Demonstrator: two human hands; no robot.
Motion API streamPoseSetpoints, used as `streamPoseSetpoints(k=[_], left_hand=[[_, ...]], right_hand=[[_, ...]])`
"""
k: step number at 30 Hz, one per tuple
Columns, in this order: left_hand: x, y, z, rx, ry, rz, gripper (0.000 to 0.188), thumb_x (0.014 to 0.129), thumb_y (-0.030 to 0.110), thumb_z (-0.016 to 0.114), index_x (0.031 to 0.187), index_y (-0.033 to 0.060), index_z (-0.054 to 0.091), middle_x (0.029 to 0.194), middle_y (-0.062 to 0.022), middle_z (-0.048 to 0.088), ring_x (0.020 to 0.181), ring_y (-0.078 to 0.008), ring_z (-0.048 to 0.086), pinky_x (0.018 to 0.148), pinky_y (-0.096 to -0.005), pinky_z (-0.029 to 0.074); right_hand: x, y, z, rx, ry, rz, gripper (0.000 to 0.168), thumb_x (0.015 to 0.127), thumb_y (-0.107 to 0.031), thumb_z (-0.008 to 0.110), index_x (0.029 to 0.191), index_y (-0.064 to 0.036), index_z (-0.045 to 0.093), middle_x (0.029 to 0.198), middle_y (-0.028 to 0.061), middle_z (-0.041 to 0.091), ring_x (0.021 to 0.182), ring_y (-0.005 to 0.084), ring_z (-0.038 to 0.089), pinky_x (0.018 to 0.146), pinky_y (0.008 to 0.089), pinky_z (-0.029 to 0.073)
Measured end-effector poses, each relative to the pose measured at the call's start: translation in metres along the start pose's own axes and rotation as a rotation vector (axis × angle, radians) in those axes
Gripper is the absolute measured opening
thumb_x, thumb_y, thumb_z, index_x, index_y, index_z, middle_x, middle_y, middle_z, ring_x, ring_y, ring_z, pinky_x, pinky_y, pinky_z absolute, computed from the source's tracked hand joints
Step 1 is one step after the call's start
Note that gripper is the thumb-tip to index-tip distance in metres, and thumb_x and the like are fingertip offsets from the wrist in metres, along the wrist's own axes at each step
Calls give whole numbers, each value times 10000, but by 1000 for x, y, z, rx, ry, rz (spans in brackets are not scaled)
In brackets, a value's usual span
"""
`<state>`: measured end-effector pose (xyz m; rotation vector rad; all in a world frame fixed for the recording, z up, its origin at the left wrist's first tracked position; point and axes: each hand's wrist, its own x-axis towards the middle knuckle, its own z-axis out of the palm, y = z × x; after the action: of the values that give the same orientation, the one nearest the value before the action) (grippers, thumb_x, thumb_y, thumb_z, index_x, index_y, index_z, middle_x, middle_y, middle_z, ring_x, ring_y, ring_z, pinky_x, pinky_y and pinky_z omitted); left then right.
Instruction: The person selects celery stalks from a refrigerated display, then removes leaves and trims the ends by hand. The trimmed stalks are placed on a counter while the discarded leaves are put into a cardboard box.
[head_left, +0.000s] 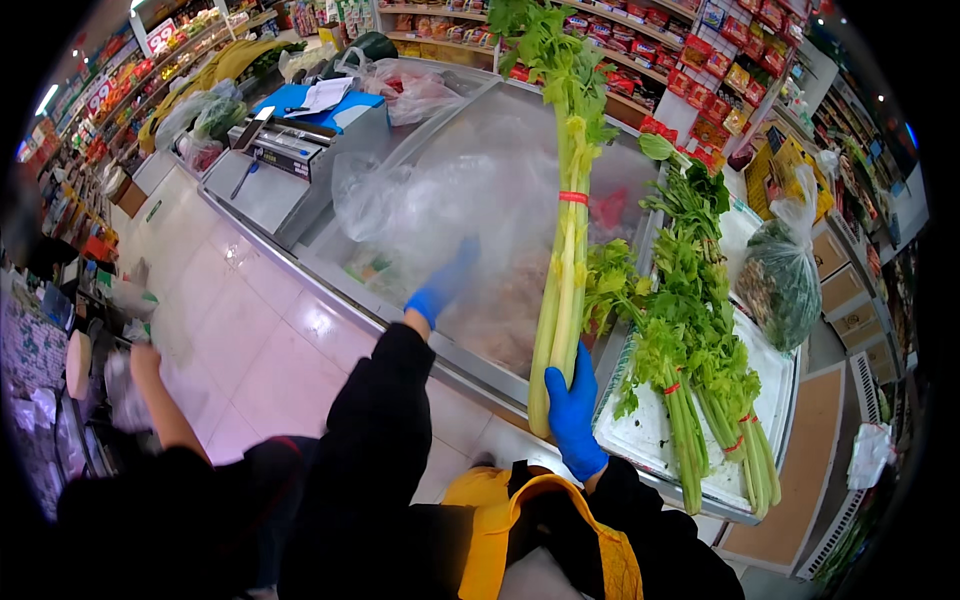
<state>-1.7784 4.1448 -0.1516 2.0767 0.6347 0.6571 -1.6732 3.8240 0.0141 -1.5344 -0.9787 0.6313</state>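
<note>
My right hand (576, 416), in a blue glove, grips the base of a long bunch of celery (571, 262) tied with a red band. The bunch lies lengthwise over the edge of a glass-topped chest freezer (491, 101), its leaves pointing away. My left hand (444, 283), also gloved in blue, is blurred and reaches over the freezer top. A clear plastic bag (375, 199) spreads just beyond it, also blurred. Whether those fingers hold the film cannot be told. Beside my right hand, several more banded celery bunches (679, 420) lie on a white tray (645, 442).
A scale-like wrapping machine (259, 187) with a phone (253, 127), a pen and papers stands at the freezer's left. A tied bag of greens (780, 277) lies right of the tray. Another person's bare arm (169, 401) is at the lower left, by a blurred bag. Stocked shelves stand behind.
</note>
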Motion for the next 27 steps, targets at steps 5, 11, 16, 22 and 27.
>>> streamPoseSetpoints(k=[5, 11, 16, 22, 27], left_hand=[[14, 138, -37, -732, 102, -114, 482, 917, 230, 411, 1368, 106, 296, 1370, -68, 342, 1257, -223, 325, 1038, -358, 253], [-70, 122, 65, -1166, 98, -401, 433, 912, 297, 461, 1252, 33, 416, 1218, -160, 483, 1081, -255, 505, 931, -384, 418], [-91, 172, 61, -1610, 0, -512, 540, 888, 357, 489, 1280, 13, 347, 1173, -180, 498, 1059, -296, 516, 890, -422, 447], [-93, 169, 75, -1513, 58, -505, 569, 862, 326, 542, 1283, 14, 321, 1134, -160, 509, 1031, -288, 528, 865, -416, 457], [-91, 204, 92, -1157, 136, -452, 566, 853, 270, 573, 1302, 48, 310, 1082, -114, 517, 961, -214, 539, 839, -339, 446]], right_hand=[[-2, 16, -14, -79, 12, 52, 590, 788, -164, 602, 1285, 30, 350, 1178, 154, 497, 1048, 227, 502, 891, 324, 401], [-14, 31, 16, -171, -155, 117, 651, 741, -222, 676, 1267, 12, 371, 1127, 184, 525, 1015, 260, 537, 861, 348, 429], [-28, 39, 7, -110, -228, 253, 738, 715, -268, 702, 1300, -2, 339, 1173, 199, 500, 1052, 281, 524, 889, 353, 419], [-37, 48, -5, -75, -245, 197, 853, 676, -270, 740, 1343, -14, 274, 1252, 199, 437, 1108, 291, 487, 920, 347, 401], [-49, 48, -17, -72, -183, 278, 815, 686, -234, 724, 1334, -2, 287, 1214, 193, 465, 1080, 285, 502, 907, 344, 410]])
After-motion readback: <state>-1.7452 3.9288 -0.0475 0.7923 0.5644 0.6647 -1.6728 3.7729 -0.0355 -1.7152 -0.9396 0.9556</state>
